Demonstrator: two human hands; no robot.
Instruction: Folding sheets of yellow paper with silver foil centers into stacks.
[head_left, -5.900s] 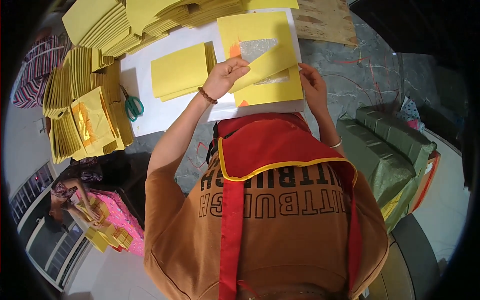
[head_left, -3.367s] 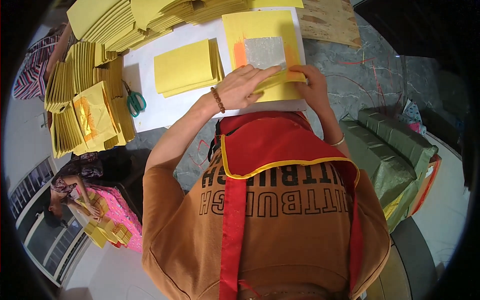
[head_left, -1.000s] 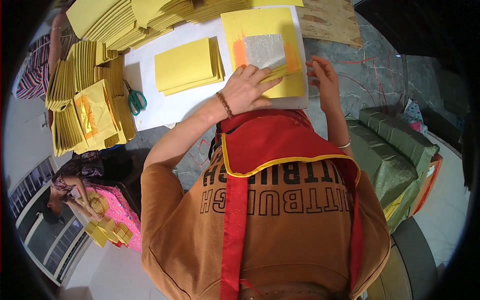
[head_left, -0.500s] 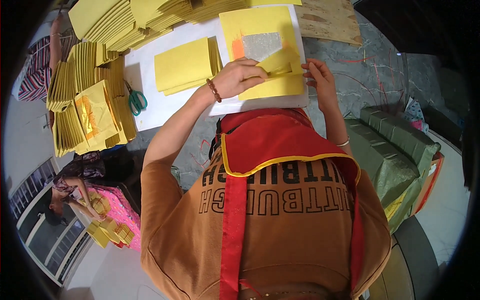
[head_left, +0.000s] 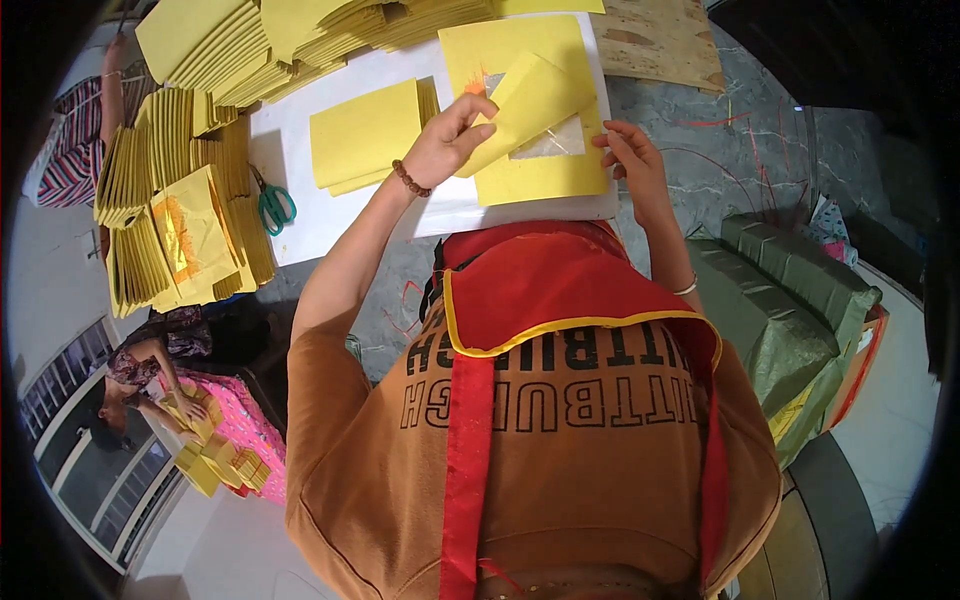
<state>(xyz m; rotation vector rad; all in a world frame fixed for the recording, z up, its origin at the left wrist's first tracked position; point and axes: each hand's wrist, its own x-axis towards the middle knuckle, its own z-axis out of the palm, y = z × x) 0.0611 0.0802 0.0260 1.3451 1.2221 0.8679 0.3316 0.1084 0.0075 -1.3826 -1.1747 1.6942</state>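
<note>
Yellow sheet [head_left: 535, 185] crossed by slip [head_left: 535, 105]

A table [head_left: 285, 180] is seen beneath, upper centre; green packs [head_left: 755, 295], contents hidden, are stacked right. The slip is neared by the left hand [head_left: 448, 142], grip unclear; the right hand [head_left: 638, 170] is loosely opened.

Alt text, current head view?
A person's left hand is at one end of a yellow paper strip angled across a larger yellow sheet with a silver patch; the right hand is by the sheet's right edge. Green-handled scissors lie farther left.
</note>
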